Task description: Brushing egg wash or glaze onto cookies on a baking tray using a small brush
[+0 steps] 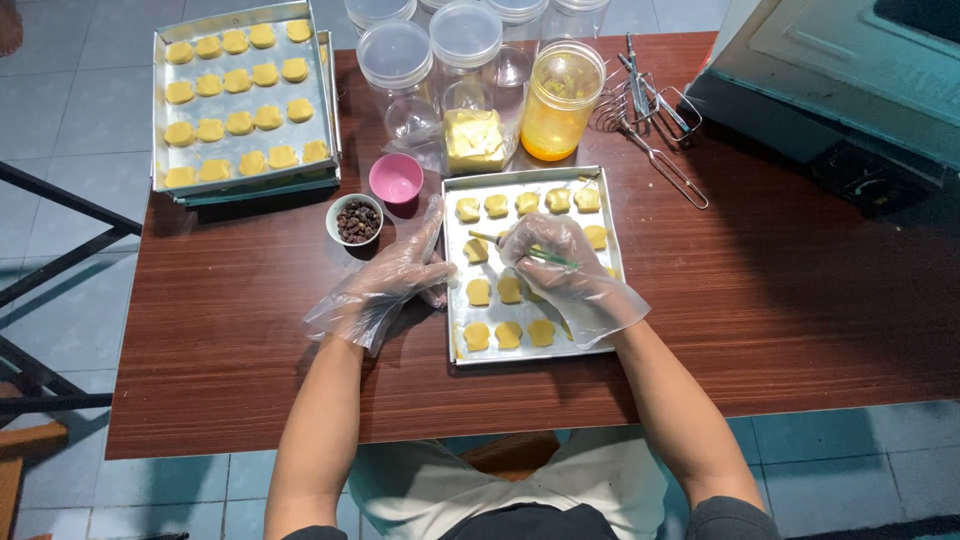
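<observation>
A metal baking tray [455, 330] lies in front of me on the brown wooden table, holding several yellow dough cookies [509, 335]. My right hand [555, 260], in a clear plastic glove, hovers over the tray's middle and grips a thin green-handled brush [545, 256] whose tip points left toward a cookie. My left hand [400, 275], also gloved, rests on the table with fingers spread against the tray's left rim.
A second tray [240, 150] of yellow cookies sits at the back left. Nearby stand a small bowl of dark bits [355, 220], a pink cup [396, 178], clear lidded jars [395, 60], a jar of yellow liquid [560, 100], mixer beaters [650, 110] and an oven [850, 70] at right.
</observation>
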